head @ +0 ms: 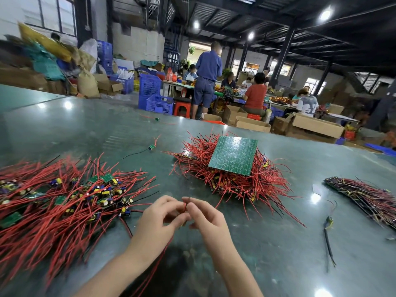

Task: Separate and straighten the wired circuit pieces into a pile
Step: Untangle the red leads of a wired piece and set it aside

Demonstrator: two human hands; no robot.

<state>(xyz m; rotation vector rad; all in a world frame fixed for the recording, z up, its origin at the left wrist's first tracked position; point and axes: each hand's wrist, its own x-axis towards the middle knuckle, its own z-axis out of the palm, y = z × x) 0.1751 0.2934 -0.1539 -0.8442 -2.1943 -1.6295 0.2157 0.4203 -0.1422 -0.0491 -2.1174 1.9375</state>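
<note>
Head view, glossy green table, busy workshop

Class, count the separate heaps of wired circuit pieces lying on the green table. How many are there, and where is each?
3: a loose pile at the left, a pile in the middle under a green board, and a darker bundle at the right edge, partly cut off.

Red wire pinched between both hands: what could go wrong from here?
1. The red wire pinched by the left hand and right hand trails toward the left pile; pulling may drag neighbours along.
2. The green board rests on the middle pile; snagged leads could tip it.
</note>
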